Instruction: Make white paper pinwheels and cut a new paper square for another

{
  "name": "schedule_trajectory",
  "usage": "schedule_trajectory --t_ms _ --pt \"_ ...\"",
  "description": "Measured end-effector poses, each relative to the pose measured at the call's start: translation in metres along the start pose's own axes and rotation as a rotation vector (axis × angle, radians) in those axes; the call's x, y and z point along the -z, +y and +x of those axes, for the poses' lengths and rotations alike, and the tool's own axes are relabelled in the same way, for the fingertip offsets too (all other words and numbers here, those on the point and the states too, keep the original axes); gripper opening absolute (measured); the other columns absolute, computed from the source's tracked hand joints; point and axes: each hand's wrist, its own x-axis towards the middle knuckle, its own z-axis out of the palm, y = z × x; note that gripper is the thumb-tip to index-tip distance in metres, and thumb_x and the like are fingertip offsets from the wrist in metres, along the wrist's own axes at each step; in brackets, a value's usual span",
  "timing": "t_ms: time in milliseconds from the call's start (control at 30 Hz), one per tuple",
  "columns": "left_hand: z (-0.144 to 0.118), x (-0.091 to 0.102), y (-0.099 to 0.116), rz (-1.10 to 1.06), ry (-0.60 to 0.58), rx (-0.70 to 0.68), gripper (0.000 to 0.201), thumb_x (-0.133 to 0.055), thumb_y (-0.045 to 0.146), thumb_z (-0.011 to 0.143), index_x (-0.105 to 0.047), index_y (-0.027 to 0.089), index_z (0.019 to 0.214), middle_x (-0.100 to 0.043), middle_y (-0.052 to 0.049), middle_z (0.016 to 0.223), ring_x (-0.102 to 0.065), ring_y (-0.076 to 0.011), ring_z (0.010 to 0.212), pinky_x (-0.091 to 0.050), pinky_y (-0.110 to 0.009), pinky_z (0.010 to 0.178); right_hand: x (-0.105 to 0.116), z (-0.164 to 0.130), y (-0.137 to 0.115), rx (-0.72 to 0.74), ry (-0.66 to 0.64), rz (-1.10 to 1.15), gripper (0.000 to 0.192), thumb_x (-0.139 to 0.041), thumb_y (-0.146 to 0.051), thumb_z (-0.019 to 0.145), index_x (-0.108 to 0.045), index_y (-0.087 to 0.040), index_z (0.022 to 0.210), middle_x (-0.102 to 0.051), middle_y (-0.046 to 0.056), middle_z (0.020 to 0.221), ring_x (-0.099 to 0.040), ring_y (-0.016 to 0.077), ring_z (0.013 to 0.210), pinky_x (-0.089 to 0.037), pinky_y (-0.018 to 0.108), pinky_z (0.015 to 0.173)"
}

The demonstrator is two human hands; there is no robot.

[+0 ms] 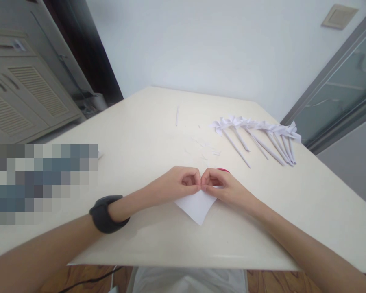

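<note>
White paper sheet [197,207] lies on the cream table [146,138], close to the near edge and directly in front of me, folded so that one corner points back toward my body; its far edge is covered by both hands. From the head view I note a pale wall behind the table, a louvred cabinet [24,97] at far left and a glass-panelled door frame [338,93] at right. Wood flooring shows below the table edge.

My left hand [183,184] is curled nearly closed, fingertips pinching the paper's upper edge. My right hand [218,185] is curled likewise and pinches the same edge, its fingertips touching those of the left. A black wristband [105,213] sits on the left wrist.

Further back on the right, a row of folded paper pinwheels [259,136] on paper sticks lies flat, heads away from me. Small paper scraps [205,148] lie between that row and my hands. I see no containers.
</note>
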Motion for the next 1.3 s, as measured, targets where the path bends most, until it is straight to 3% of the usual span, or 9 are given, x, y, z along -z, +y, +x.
schedule_trajectory --t_ms 267,500,1300 --pt "-0.003 -0.002 -0.001 0.003 -0.017 -0.019 0.007 -0.048 0.021 0.077 -0.053 0.018 0.072 -0.054 0.003 0.067 -0.048 -0.0111 0.064 -0.033 -0.022 0.055 -0.001 -0.004 -0.002 -0.042 -0.040 0.064 0.006 -0.048 -0.013 0.076 -0.049 -0.019 0.076 -0.047 -0.003 0.071 -0.045 0.0097 0.064 -0.033 0.022 0.057" --pt "-0.002 -0.004 -0.002 -0.049 -0.039 0.002 0.009 -0.048 0.020 0.076 -0.053 0.017 0.071 -0.059 0.000 0.077 -0.053 -0.0134 0.071 -0.037 -0.023 0.059 -0.002 -0.005 -0.005 0.014 0.006 -0.089 0.010 -0.048 -0.010 0.071 -0.049 -0.019 0.075 -0.052 -0.002 0.074 -0.050 0.0121 0.069 -0.039 0.024 0.063" --pt "-0.004 0.002 0.003 -0.084 -0.046 0.073 0.009 -0.050 0.024 0.074 -0.055 0.017 0.070 -0.055 0.002 0.062 -0.046 -0.0108 0.058 -0.028 -0.021 0.050 0.002 -0.009 -0.012 -0.012 0.014 -0.167 0.006 -0.049 -0.014 0.074 -0.052 -0.018 0.075 -0.054 0.000 0.072 -0.049 0.0102 0.062 -0.037 0.021 0.055"
